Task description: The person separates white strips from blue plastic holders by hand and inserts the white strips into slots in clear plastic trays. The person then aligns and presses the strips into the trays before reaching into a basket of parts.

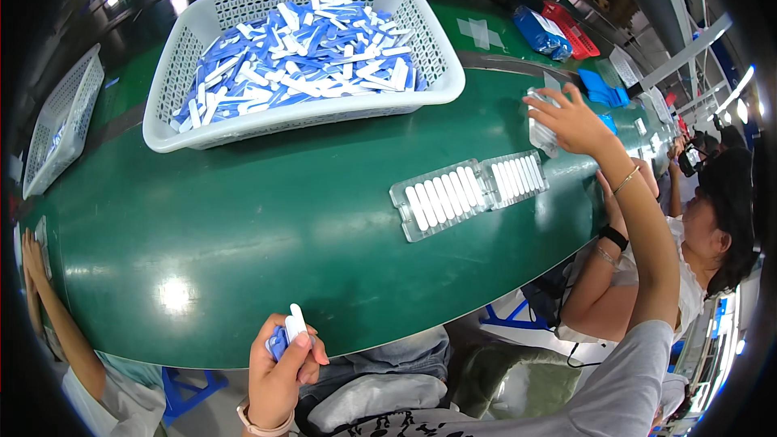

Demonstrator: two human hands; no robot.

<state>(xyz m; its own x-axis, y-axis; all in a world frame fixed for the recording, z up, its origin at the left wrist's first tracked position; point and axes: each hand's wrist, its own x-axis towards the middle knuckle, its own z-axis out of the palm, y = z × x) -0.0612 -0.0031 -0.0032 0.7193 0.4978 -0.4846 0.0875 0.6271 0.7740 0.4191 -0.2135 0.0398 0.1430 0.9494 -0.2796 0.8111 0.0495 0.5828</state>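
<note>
My left hand (279, 372), near the table's front edge, is closed around a few small blue-and-white plastic strips (296, 322), which stick up between thumb and fingers. My right arm reaches out to the far right. There my right hand (571, 120) curls its fingers over a clear plastic tray (541, 125) and grips it; what it holds inside is hard to make out. Between the hands lies a hinged-looking clear tray (405, 216) with white strips lined up in its two halves. Beyond it stands a white perforated basket (324, 119) heaped with loose blue and white strips.
A co-worker (696, 235) sits close on the right, with an arm near mine. Another person's arm (69, 328) rests at the far left, near a second basket (65, 125). Blue packs (541, 32) and a red basket (571, 31) stand at the back right of the green table (202, 251).
</note>
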